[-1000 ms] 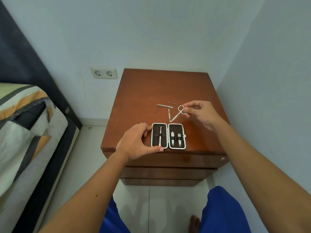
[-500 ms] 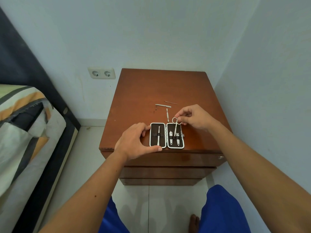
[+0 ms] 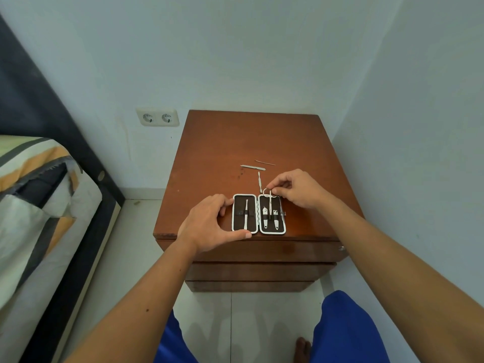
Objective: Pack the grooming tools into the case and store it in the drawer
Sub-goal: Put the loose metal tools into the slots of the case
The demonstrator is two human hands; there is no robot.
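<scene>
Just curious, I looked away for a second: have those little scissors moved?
Yes. The scissors came toward the person, from the bare nightstand top beside the loose tools into the right half of the open case, held by the right hand.

Too small to identify: the three thin metal tools (image 3: 258,181) lying loose beyond the case (image 3: 258,214). Hidden by the left hand (image 3: 209,223) (thumb and fingers wrapped over it): the case's left edge. Cut off at the left border: the bed (image 3: 39,205).
</scene>
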